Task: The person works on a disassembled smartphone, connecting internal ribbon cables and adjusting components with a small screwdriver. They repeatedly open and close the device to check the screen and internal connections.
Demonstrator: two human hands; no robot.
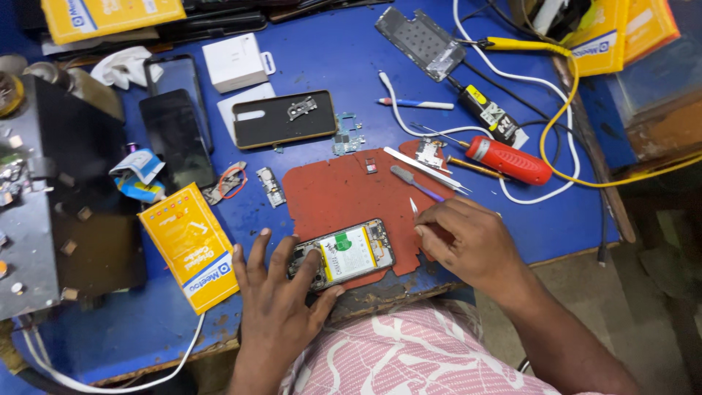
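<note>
Head view, only one on offer. Opened phone [342, 254] at lower centre of the frame, back cover off, white battery with yellow edging and circuit boards exposed, lying across the bottom edge of a red work mat [344, 192] on a blue bench [512, 212].

Left hand [281, 296] at lower centre-left, fingers spread and laid flat, fingertips resting on the phone's left end, thumb against its lower edge; steadying, not gripping. Right hand [464, 238] just right of the phone, fingers curled together, pinching a thin pale tool [413, 207] whose tip sticks up above the knuckles; tip clear of the phone, not touching it.

Judged from the layout: disassembly well along. Dark back cover [285, 118] set aside at upper centre, small circuit board [345, 135] beside it, card tray [371, 165] and small metal parts loose on the mat. Battery in place, main frame not stripped further; reassembly not begun, as far as can be told.

Around the edges: tweezers [424, 168] and red-handled screwdriver [508, 159] to the right of the mat, two dark phones [175, 124] at upper left, yellow packet [191, 245] at left, white box [234, 62] near the top, white and yellow cables looping across upper right.
</note>
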